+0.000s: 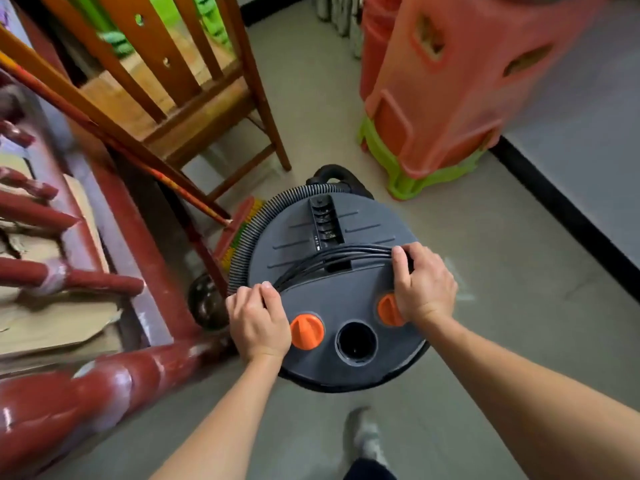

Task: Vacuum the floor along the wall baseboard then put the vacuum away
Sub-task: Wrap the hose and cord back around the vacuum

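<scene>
Dark grey round plastic canister vacuum (329, 282) stands on the beige tiled floor (502, 271), directly ahead of and below the person, between the 2 forearms.

Grip: left hand (258, 323) holds the lid's left rim, fingers curled over the edge and onto 1 end of the black power cord bundle (332, 258). Right hand (424, 289) holds the right rim, fingers curled over the other end of the bundle, palm partly covering 1 of the 2 orange knobs (306, 331). Both hands are in contact and equally near; neither is free.

Key relation: the cord's long axis runs left to right across the lid, joining the 2 hands. The ribbed grey hose (256, 220) wraps the lid's far-left rim, just beside the red and yellow broom head (239, 223).

Judgement: with hose and cord coiled on the lid, the sweep along the wall looks done and stowing is the step in hand. Any push forward goes down the lane of floor between the brown slatted wooden chair (173, 98) on the left and the stack of orange plastic stools (450, 81) on the right. Clearance looks tighter on the left.

Room: the floor looks smooth. A black baseboard (561, 209) runs along the right-hand wall. A dark red lacquered wooden rail (69, 393) borders the floor's left edge. 1 grey shoe (363, 434) is planted behind the vacuum.
</scene>
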Demonstrator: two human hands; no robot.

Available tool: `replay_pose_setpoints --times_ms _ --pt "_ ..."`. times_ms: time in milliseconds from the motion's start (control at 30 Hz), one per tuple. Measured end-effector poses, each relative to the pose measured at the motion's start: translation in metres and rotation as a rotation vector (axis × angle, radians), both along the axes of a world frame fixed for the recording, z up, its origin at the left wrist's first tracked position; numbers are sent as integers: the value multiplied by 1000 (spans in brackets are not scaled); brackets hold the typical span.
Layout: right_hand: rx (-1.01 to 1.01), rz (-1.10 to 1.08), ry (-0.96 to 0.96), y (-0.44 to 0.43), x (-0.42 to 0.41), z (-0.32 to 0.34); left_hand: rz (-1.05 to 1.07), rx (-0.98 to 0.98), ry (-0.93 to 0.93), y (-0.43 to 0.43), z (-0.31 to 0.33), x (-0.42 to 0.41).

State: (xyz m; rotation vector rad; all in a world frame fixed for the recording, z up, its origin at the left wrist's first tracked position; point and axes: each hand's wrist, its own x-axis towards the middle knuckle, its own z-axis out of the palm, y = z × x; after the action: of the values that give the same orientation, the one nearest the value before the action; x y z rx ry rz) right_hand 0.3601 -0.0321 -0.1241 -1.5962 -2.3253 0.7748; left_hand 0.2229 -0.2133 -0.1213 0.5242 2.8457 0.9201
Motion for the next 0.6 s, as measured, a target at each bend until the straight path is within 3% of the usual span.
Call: replay_pose_setpoints --times_ms 600 --pt "-11 183 19 116 -193 3 180 -5 38 93 -4 -158"
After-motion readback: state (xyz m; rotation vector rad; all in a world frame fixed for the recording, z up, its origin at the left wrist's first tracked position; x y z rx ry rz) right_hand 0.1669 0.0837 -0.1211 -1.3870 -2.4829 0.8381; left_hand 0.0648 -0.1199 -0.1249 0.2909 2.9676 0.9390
